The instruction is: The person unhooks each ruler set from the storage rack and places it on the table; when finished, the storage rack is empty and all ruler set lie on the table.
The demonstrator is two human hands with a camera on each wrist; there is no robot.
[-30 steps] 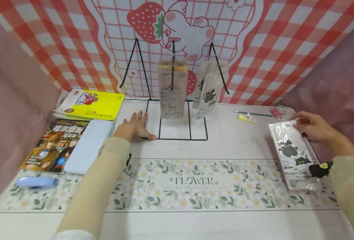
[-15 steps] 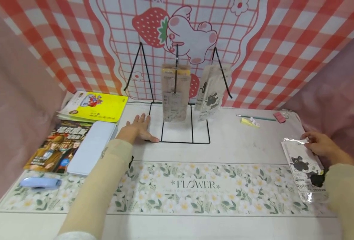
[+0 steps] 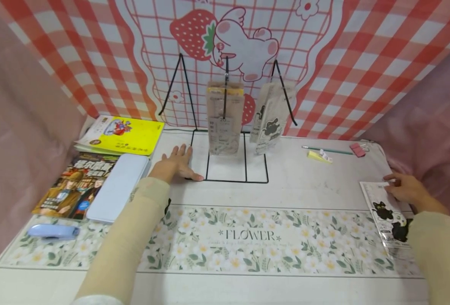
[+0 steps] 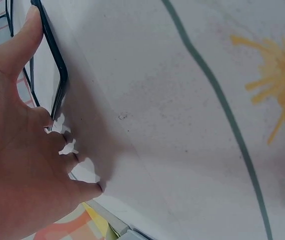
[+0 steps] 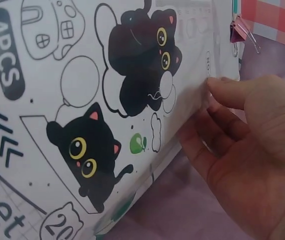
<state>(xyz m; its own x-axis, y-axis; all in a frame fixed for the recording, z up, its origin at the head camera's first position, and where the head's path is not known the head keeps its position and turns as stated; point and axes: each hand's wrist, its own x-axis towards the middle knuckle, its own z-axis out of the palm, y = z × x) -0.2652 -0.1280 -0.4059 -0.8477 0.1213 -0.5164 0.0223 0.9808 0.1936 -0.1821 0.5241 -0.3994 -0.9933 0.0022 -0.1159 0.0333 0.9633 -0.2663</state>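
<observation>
At the table's right side, my right hand (image 3: 408, 192) pinches the top edge of a flat ruler-set packet (image 3: 379, 212) printed with black cats. In the right wrist view the thumb presses the front of the packet and the fingers curl behind it. My left hand (image 3: 177, 163) rests with fingers spread at the left end of a black wire display rack (image 3: 237, 181); its thumb touches the base wire. From the rack's middle hook hangs a yellow-topped packet (image 3: 233, 135). Cat-printed packets (image 3: 272, 127) hang on the right hook, while the left hook bears nothing.
A yellow book (image 3: 137, 137), a magazine (image 3: 68, 188), a pale blue case (image 3: 116, 188) and a blue stapler-like object (image 3: 53, 231) lie left. A pencil (image 3: 335, 151), a pink binder clip (image 3: 357, 149) and small yellow pieces (image 3: 318, 156) lie back right. A checked cloth backs the table.
My right hand has moved with the ruler-set packet rightward and toward me, and the packet is now lower by the table's right edge. The left hand has stayed on the rack's base.
</observation>
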